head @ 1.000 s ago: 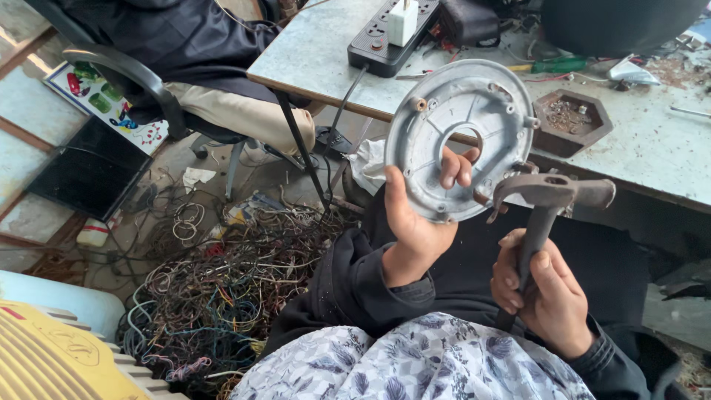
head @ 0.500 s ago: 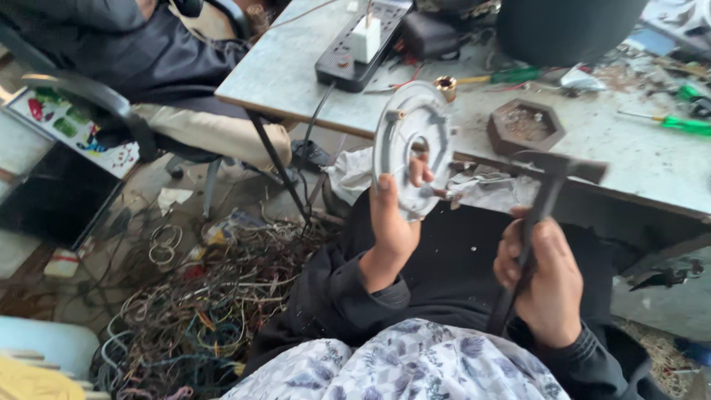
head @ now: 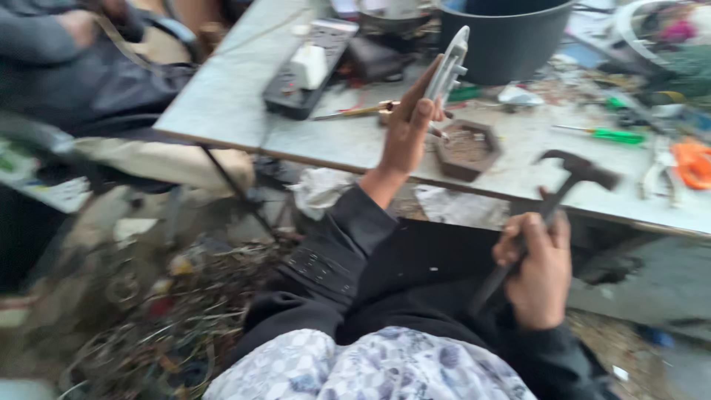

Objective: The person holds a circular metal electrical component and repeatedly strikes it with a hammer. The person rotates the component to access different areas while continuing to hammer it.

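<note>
My left hand [head: 406, 133] holds a round grey metal plate [head: 449, 68], turned edge-on toward me and raised over the workbench [head: 222, 104]. My right hand [head: 539, 268] grips the handle of a dark claw hammer [head: 574, 172], its head up and level with the bench's front edge. Both arms wear black sleeves. The view is blurred by motion.
On the bench lie a black power strip with a white plug [head: 304, 68], a dark pot [head: 503, 33], a small brown hexagonal tray [head: 468, 150], a green-handled screwdriver [head: 603, 134] and orange pliers [head: 692, 163]. A tangle of wires [head: 170, 333] covers the floor. Another person [head: 67, 52] sits at the left.
My left hand has lifted the plate toward the bench and turned it from face-on to edge-on. The hammer has risen with my right hand. The view has swung right.
</note>
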